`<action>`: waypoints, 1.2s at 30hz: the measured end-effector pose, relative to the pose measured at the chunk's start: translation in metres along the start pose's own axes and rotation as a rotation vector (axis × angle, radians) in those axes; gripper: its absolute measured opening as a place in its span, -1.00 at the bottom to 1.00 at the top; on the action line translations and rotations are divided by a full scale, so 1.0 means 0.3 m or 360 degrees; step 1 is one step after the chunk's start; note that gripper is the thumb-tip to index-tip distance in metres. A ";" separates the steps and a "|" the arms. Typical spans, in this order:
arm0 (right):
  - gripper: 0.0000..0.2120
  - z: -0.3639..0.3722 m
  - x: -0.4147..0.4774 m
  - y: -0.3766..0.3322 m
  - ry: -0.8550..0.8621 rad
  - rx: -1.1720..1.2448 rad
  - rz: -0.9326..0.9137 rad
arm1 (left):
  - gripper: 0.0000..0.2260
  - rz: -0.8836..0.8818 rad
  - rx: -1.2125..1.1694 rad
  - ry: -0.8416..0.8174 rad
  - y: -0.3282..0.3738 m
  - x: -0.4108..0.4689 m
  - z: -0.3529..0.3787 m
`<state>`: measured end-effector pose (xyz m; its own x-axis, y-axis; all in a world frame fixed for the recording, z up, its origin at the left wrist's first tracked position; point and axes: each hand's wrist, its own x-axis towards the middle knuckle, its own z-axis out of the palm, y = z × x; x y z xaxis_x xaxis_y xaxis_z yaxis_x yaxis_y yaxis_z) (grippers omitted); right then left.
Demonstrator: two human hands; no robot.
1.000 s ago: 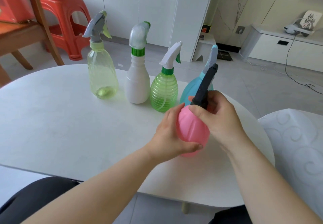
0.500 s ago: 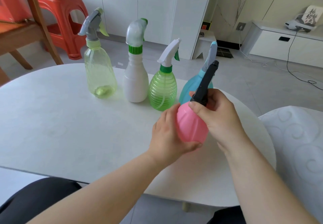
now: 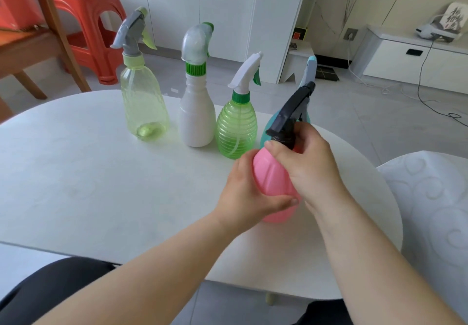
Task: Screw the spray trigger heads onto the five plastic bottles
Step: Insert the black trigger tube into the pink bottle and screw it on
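A pink bottle [image 3: 272,180] stands near the table's right front, and my left hand [image 3: 243,195] grips its body from the left. My right hand [image 3: 306,165] curls round the collar of the black trigger head [image 3: 291,112] on the pink bottle's neck. Behind it stand the clear yellow-green bottle [image 3: 144,101] with a grey head, the white bottle [image 3: 197,114] with a clear head, the ribbed green bottle [image 3: 236,129] with a white head, and the teal bottle [image 3: 268,124] with a light blue head, mostly hidden behind the black head.
The round white table [image 3: 88,172] carries all the bottles. A white patterned chair [image 3: 430,198] stands at the right. A wooden chair [image 3: 38,41] and a red plastic stool [image 3: 88,15] stand at the back left. A cable [image 3: 428,96] lies on the floor at the right.
The black trigger head has turned a little on the pink bottle under my right hand. My left hand keeps its grip on the bottle's body.
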<state>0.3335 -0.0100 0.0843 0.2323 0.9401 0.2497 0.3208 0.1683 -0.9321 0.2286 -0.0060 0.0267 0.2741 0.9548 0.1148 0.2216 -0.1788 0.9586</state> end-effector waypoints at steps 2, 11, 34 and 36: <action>-0.84 0.006 0.004 -0.004 -0.0012 0.0015 0.0023 | -0.18 0.0016 0.0016 -0.0089 -0.001 0.005 -0.013; -0.70 -0.130 0.018 0.020 -0.0992 0.0674 0.0149 | -0.27 -0.0078 -0.0055 -0.0754 -0.001 0.046 -0.129; -0.84 0.008 -0.016 0.018 -0.0046 0.0148 0.0041 | -0.18 -0.0062 0.0262 0.0060 0.022 -0.007 -0.012; -0.84 0.025 -0.023 0.026 0.0069 0.0038 -0.0021 | -0.18 -0.0023 0.0254 0.0065 0.021 -0.007 -0.004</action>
<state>0.3275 -0.0129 0.0732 0.2681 0.9240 0.2727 0.3022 0.1881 -0.9345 0.2283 -0.0087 0.0327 0.2321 0.9659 0.1150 0.3722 -0.1974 0.9069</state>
